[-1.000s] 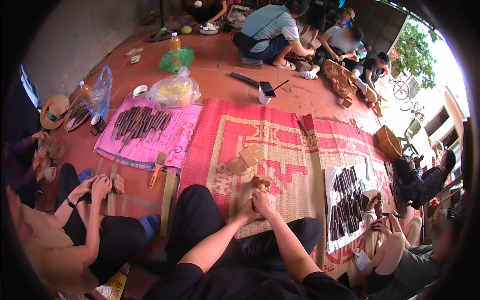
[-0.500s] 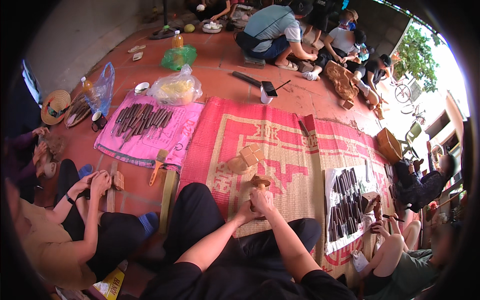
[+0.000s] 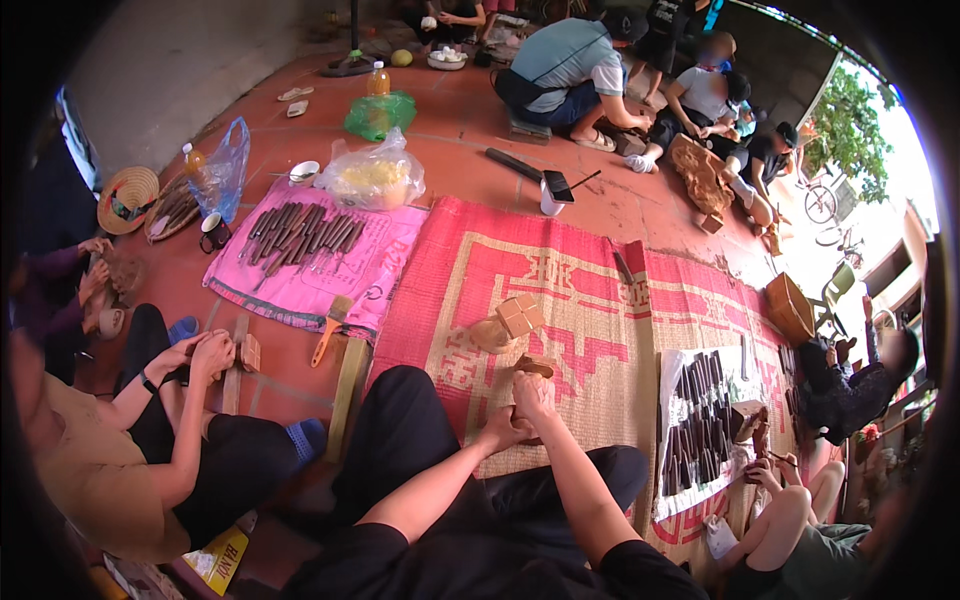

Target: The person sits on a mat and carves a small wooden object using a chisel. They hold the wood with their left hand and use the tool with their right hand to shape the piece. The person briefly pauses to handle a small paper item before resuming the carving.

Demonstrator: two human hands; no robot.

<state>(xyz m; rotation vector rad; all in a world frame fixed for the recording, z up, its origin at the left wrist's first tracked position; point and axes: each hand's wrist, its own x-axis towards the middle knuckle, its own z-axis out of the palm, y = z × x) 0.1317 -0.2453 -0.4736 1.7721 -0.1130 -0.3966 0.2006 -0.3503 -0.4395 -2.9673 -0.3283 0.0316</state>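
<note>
Between my knees my hands grip a small piece of light brown wood, whose rounded darker top (image 3: 535, 366) shows past the knuckles. My right hand (image 3: 536, 396) is closed around it just below that top. Lower down and to the left, my left hand (image 3: 504, 430) is closed against its bottom part, thumb toward the right hand. Most of the piece is hidden by the fingers, and I cannot make out a tool. Just beyond, a wooden block with cut grooves (image 3: 520, 315) and a rounded wooden piece (image 3: 490, 335) lie on the red and straw mat (image 3: 590, 390).
Many carving tools (image 3: 300, 235) lie on a pink cloth (image 3: 225, 275) at the left, with a brush (image 3: 328, 330) nearby. More tools (image 3: 700, 410) rest on a white sheet (image 3: 668, 480) at the right. People sit close on both sides; a white cup (image 3: 553, 200) stands ahead.
My right hand has shifted up the wooden piece toward its top, and its knuckles now cover more of it. My left hand sits lower. The whole view has swung slightly left.
</note>
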